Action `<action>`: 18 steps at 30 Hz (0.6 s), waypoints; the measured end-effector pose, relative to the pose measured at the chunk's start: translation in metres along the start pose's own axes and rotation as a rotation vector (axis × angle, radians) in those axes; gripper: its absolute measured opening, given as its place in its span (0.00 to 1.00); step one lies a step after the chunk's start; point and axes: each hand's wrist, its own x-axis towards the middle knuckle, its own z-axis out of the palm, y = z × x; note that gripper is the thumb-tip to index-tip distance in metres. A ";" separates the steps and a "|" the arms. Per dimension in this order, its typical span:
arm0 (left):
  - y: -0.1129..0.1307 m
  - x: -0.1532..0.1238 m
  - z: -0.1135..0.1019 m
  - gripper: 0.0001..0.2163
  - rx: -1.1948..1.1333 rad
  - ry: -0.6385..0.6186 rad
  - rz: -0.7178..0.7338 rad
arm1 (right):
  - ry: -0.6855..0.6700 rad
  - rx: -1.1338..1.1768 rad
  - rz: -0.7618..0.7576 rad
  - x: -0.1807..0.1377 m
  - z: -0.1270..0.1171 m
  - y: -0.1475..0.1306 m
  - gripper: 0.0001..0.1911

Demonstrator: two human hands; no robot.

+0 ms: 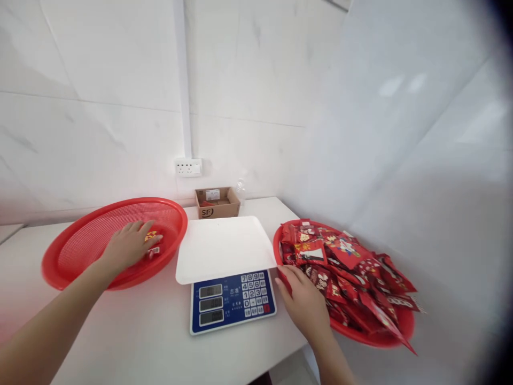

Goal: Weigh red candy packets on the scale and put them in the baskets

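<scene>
My left hand [130, 243] reaches into the red mesh basket [90, 227] on the left, its fingers stretched out over a red packet with yellow print [150, 236]. Part of that packet is hidden beneath the hand. On the right, a red basket [276, 243] is heaped with shiny red snack packets [348, 254]. My right hand [304, 302] is closed around this basket's near-left rim, with red showing between thumb and fingers. A digital weighing scale [234, 299] with a bare white pan [224, 248] stands between the two baskets.
Behind the scale is an open cardboard box [218, 212], with a clear plastic bottle [240, 190] beside it. A wall socket [188, 167] sits above. The white table [160, 342] meets walls at the back and right. The right basket overhangs the table's right edge.
</scene>
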 end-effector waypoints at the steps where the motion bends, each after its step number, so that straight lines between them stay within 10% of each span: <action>1: -0.002 -0.004 0.006 0.23 0.002 0.032 0.016 | 0.001 0.022 0.008 0.000 0.000 -0.001 0.19; 11: 0.090 -0.066 0.038 0.19 -0.355 0.378 0.289 | 0.119 0.040 0.128 -0.023 -0.044 0.045 0.22; 18: 0.093 -0.105 0.075 0.13 -0.410 0.487 0.362 | 0.185 -0.273 0.288 -0.041 -0.060 0.096 0.24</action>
